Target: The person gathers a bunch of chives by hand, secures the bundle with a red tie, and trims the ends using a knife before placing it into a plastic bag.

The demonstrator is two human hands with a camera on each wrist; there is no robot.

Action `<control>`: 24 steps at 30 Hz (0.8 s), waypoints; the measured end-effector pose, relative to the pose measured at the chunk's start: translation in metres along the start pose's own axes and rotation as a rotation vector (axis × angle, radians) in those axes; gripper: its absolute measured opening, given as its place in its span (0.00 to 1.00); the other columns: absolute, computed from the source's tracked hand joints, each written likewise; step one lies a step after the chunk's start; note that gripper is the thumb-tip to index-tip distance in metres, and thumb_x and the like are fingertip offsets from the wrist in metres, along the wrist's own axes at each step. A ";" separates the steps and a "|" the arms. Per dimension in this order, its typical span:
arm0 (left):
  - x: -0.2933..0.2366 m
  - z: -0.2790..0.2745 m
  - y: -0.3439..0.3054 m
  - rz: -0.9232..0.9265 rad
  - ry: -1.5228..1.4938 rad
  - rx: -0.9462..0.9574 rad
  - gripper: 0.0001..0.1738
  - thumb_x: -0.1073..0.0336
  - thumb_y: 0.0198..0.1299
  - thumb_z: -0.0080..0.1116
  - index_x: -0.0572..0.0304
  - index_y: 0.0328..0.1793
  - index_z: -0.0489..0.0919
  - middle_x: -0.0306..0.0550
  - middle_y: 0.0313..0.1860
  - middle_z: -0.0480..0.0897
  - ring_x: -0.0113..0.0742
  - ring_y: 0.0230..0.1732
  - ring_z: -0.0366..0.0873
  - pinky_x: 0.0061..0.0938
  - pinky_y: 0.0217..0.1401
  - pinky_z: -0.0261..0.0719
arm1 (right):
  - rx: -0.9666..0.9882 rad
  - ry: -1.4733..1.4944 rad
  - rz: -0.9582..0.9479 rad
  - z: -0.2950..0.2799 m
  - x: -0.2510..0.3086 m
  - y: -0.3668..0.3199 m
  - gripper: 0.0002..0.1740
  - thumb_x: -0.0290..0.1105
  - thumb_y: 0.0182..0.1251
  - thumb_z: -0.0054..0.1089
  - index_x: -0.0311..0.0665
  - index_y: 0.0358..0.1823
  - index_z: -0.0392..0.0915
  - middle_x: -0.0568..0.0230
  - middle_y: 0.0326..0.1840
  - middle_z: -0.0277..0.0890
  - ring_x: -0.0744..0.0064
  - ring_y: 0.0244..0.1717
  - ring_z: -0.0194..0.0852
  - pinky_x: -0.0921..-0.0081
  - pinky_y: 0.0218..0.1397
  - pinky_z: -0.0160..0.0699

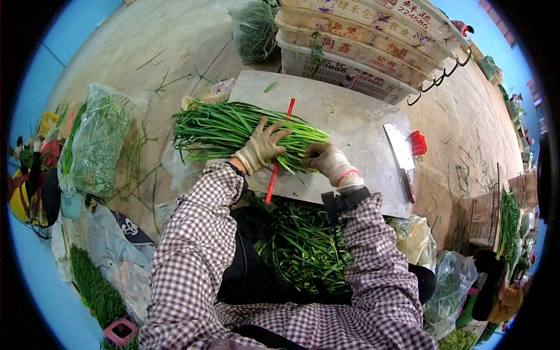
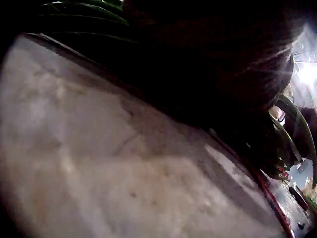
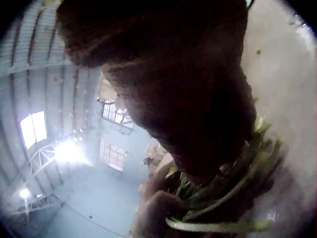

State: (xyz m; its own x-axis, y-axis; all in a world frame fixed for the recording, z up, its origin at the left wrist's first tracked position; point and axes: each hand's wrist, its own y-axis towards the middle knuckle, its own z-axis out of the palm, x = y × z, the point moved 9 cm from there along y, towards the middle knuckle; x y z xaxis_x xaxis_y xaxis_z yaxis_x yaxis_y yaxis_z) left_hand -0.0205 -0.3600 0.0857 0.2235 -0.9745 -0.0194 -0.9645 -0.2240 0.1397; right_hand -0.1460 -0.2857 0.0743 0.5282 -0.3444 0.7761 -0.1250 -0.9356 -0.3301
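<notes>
A bundle of long green stalks [image 1: 219, 125] lies across the pale board [image 1: 350, 125], its leafy end to the left. The gloved left hand [image 1: 260, 147] rests on the bundle's middle with its fingers spread; in the left wrist view this hand [image 2: 223, 59] is a dark shape. At the cut ends on the right, the gloved right hand [image 1: 331, 161] has its fingers curled round some stalks; the right wrist view shows it [image 3: 183, 84] above the pale stalk ends [image 3: 237, 193]. A red strip [image 1: 272, 184] runs under the bundle, both its ends showing.
A cleaver [image 1: 400, 151] lies on the board's right side beside a red object [image 1: 418, 143]. Stacked white crates [image 1: 350, 58] stand behind. Cut greens [image 1: 303, 245] fill the space below the board. Bagged greens [image 1: 102, 143] stand left, and a clear bag [image 1: 449, 280] lies right.
</notes>
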 end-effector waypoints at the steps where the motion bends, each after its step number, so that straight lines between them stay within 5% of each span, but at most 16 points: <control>1: 0.000 -0.002 0.000 -0.004 -0.013 0.013 0.07 0.56 0.53 0.57 0.45 0.27 0.77 0.43 0.73 0.67 0.50 0.78 0.52 0.59 0.80 0.36 | -0.039 0.149 -0.025 -0.004 -0.011 -0.001 0.17 0.35 0.57 0.68 0.35 0.45 0.80 0.59 0.37 0.83 0.68 0.37 0.80 0.70 0.43 0.79; 2: -0.001 -0.005 0.000 -0.003 -0.028 0.024 0.07 0.56 0.53 0.58 0.45 0.26 0.77 0.43 0.73 0.67 0.50 0.78 0.52 0.58 0.80 0.36 | -0.049 0.454 0.071 -0.009 -0.023 -0.007 0.13 0.33 0.59 0.67 0.34 0.41 0.80 0.64 0.34 0.81 0.75 0.34 0.76 0.75 0.39 0.77; 7: -0.004 -0.016 0.006 -0.043 -0.089 0.087 0.09 0.68 0.43 0.66 0.49 0.29 0.76 0.47 0.71 0.68 0.51 0.76 0.55 0.56 0.80 0.38 | -0.329 0.987 -0.078 -0.082 -0.056 -0.092 0.06 0.32 0.64 0.60 0.40 0.30 0.74 0.70 0.24 0.70 0.79 0.25 0.66 0.81 0.31 0.68; 9: 0.000 -0.016 0.006 -0.067 -0.174 0.060 0.13 0.68 0.41 0.68 0.49 0.33 0.75 0.46 0.71 0.67 0.50 0.76 0.55 0.56 0.80 0.39 | -0.173 1.045 -0.310 -0.080 -0.085 -0.127 0.07 0.31 0.63 0.61 0.38 0.31 0.72 0.66 0.28 0.73 0.78 0.25 0.69 0.79 0.31 0.72; 11: 0.004 -0.023 0.008 -0.098 -0.266 0.057 0.19 0.67 0.39 0.71 0.49 0.37 0.74 0.44 0.71 0.66 0.49 0.76 0.55 0.53 0.81 0.41 | 0.181 0.754 -0.056 -0.022 -0.073 -0.166 0.22 0.32 0.57 0.71 0.34 0.51 0.76 0.56 0.45 0.81 0.65 0.46 0.82 0.70 0.54 0.80; 13: 0.005 -0.029 0.011 -0.150 -0.317 0.075 0.20 0.65 0.40 0.73 0.50 0.37 0.74 0.44 0.72 0.65 0.50 0.75 0.55 0.48 0.81 0.43 | 0.395 -0.196 0.194 0.019 -0.060 -0.212 0.33 0.35 0.56 0.71 0.50 0.65 0.72 0.62 0.65 0.73 0.61 0.63 0.71 0.65 0.67 0.70; 15: 0.000 -0.034 0.011 -0.162 -0.293 0.080 0.20 0.66 0.39 0.74 0.52 0.37 0.74 0.45 0.73 0.64 0.51 0.75 0.56 0.46 0.81 0.45 | 0.093 -0.598 0.052 0.004 -0.045 -0.210 0.33 0.32 0.55 0.71 0.44 0.64 0.72 0.61 0.62 0.76 0.68 0.55 0.79 0.75 0.58 0.77; 17: 0.000 -0.036 0.009 -0.169 -0.258 0.052 0.20 0.67 0.38 0.74 0.53 0.37 0.75 0.45 0.74 0.63 0.52 0.75 0.56 0.47 0.80 0.47 | -0.103 -0.029 0.215 -0.020 -0.041 -0.201 0.19 0.30 0.62 0.63 0.41 0.56 0.79 0.58 0.54 0.80 0.64 0.52 0.80 0.73 0.55 0.78; 21: -0.013 -0.041 0.005 0.010 -0.169 -0.044 0.22 0.71 0.31 0.72 0.54 0.36 0.75 0.46 0.64 0.72 0.55 0.67 0.64 0.46 0.71 0.62 | -0.497 -0.302 -0.274 -0.062 0.024 -0.138 0.15 0.31 0.65 0.58 0.48 0.54 0.79 0.64 0.51 0.80 0.63 0.49 0.79 0.68 0.52 0.79; 23: 0.006 -0.017 0.001 -0.065 -0.154 -0.150 0.20 0.71 0.32 0.68 0.55 0.36 0.76 0.48 0.54 0.76 0.55 0.58 0.69 0.45 0.61 0.69 | -0.493 -0.185 -0.309 -0.065 0.035 -0.099 0.14 0.27 0.65 0.58 0.40 0.52 0.80 0.59 0.46 0.80 0.66 0.45 0.80 0.73 0.48 0.78; 24: -0.011 -0.044 0.000 -0.027 -0.138 -0.133 0.17 0.71 0.36 0.67 0.56 0.37 0.77 0.49 0.52 0.76 0.54 0.55 0.70 0.44 0.58 0.71 | -0.463 -0.024 -0.270 -0.060 0.004 -0.056 0.13 0.28 0.63 0.59 0.44 0.50 0.82 0.60 0.44 0.80 0.62 0.44 0.80 0.70 0.48 0.78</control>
State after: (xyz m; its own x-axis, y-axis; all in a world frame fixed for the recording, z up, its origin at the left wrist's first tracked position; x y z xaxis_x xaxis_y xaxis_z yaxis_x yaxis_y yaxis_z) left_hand -0.0168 -0.3482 0.1293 0.2191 -0.9626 -0.1593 -0.9293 -0.2556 0.2665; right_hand -0.1872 -0.2393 0.1286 0.6111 -0.0897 0.7865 -0.3365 -0.9287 0.1555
